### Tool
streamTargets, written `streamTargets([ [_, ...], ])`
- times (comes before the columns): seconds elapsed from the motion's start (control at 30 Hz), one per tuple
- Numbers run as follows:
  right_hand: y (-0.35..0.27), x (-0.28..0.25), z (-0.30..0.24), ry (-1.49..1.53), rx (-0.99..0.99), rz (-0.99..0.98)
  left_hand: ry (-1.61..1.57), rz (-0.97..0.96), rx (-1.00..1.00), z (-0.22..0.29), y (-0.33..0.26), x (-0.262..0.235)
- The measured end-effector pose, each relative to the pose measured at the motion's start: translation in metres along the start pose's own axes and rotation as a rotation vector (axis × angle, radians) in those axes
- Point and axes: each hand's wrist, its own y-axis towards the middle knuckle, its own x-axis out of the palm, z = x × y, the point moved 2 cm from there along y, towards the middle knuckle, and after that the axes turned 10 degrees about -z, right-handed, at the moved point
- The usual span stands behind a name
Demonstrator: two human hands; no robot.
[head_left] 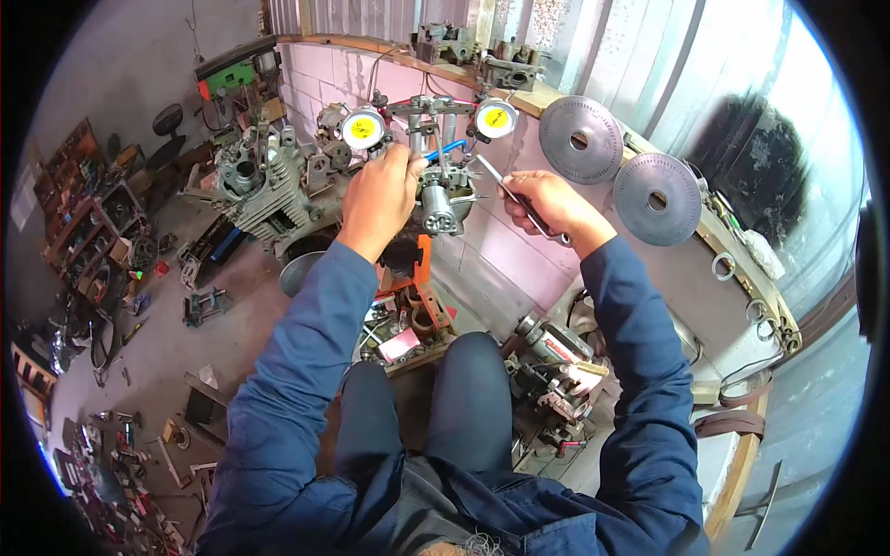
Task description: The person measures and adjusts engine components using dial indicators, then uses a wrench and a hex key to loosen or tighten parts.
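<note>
My left hand [378,199] is closed at the left side of a metal machine fixture [439,208]. A blue rod-like piece [449,149] sticks out just right of its fingers; whether they grip it is hidden. My right hand [552,206] is wrapped round a slim metal rod-shaped tool [489,170], apart from the fixture on its right. The tool slants up and left, with its tip near the fixture. Two round gauges with yellow centres, a left gauge [363,128] and a right gauge [497,118], flank the fixture's top.
Two large perforated metal discs [580,139] hang at the right. A finned engine block [264,190] stands at the left. Below lie an orange metal frame [424,278] and a power-tool-like machine [556,345]. Scattered parts [120,463] cover the floor at lower left.
</note>
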Motion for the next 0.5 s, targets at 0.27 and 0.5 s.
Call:
streamTargets([
  [0.27,0.008,-0.004,-0.004,0.322,0.061,-0.085,0.081,-0.074,0.005,0.003,0.013,-0.013],
  [0.5,0.018,0.043,-0.015,0.387,0.031,-0.074,0.136,-0.116,0.076,0.007,0.018,-0.016],
])
